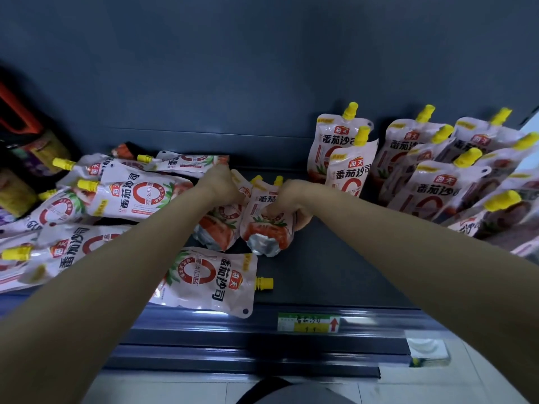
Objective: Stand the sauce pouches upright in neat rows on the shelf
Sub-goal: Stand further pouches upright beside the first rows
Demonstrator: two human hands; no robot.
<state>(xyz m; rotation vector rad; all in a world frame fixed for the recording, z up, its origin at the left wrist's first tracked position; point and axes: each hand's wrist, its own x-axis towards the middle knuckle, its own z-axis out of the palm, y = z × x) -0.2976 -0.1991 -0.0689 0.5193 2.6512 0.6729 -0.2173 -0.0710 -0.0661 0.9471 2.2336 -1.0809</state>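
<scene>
Shelf (pixel 335 272) centre: left grip (pixel 222 185) clasps one sauce pouch (pixel 218 228), right grip (pixel 291 199) clasps a second pouch (pixel 267 228) beside it. Upright pouches (pixel 347 170) stand right, fallen pouches (pixel 140 196) left.

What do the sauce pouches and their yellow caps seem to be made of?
Sauce pouches: probably a flexible plastic-foil laminate, glossy; they crease, catch glare, and one folded base looks silvery. Yellow caps: probably hard moulded plastic, slightly matte, with ridged sides.

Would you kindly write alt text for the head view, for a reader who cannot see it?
The left hand and right hand grip two pouches on the shelf. More pouches lie flat at left; upright rows stand at right.
</scene>
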